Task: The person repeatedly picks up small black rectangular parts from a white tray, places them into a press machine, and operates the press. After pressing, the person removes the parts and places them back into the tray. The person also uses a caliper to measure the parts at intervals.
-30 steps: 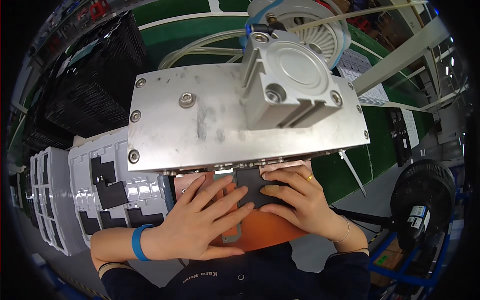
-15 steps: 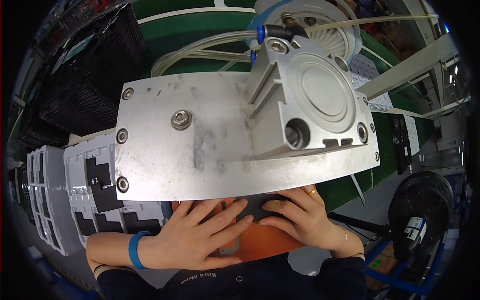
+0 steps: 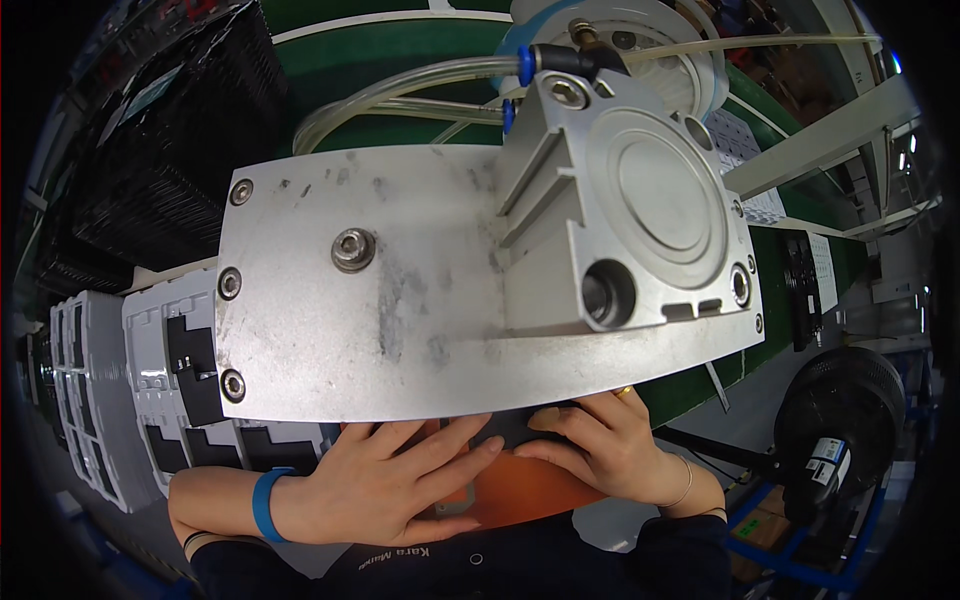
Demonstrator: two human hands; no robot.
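My left hand (image 3: 405,475), with a blue band on its wrist, lies open over an orange base (image 3: 535,488), its fingers stretched out. Some of its fingertips go out of sight under the front edge of a silver metal plate (image 3: 300,320). To the right, my right hand (image 3: 615,445) has its fingers bent and closed at a dark flat piece (image 3: 513,430) on the orange base. Its thumb and a bent finger touch that piece's right side. Most of the dark piece is hidden by the plate above.
A square metal air cylinder (image 3: 655,215) stands on the plate, with clear hoses (image 3: 400,85) running from it. Stacked black trays (image 3: 180,140) are at the far left, white trays with black parts (image 3: 155,345) nearer. A black fan-like device (image 3: 840,420) stands at the right.
The plate and cylinder appear slightly lower and larger, and the plate's edge covers more of my fingers. Both hands keep nearly the same place and pose.
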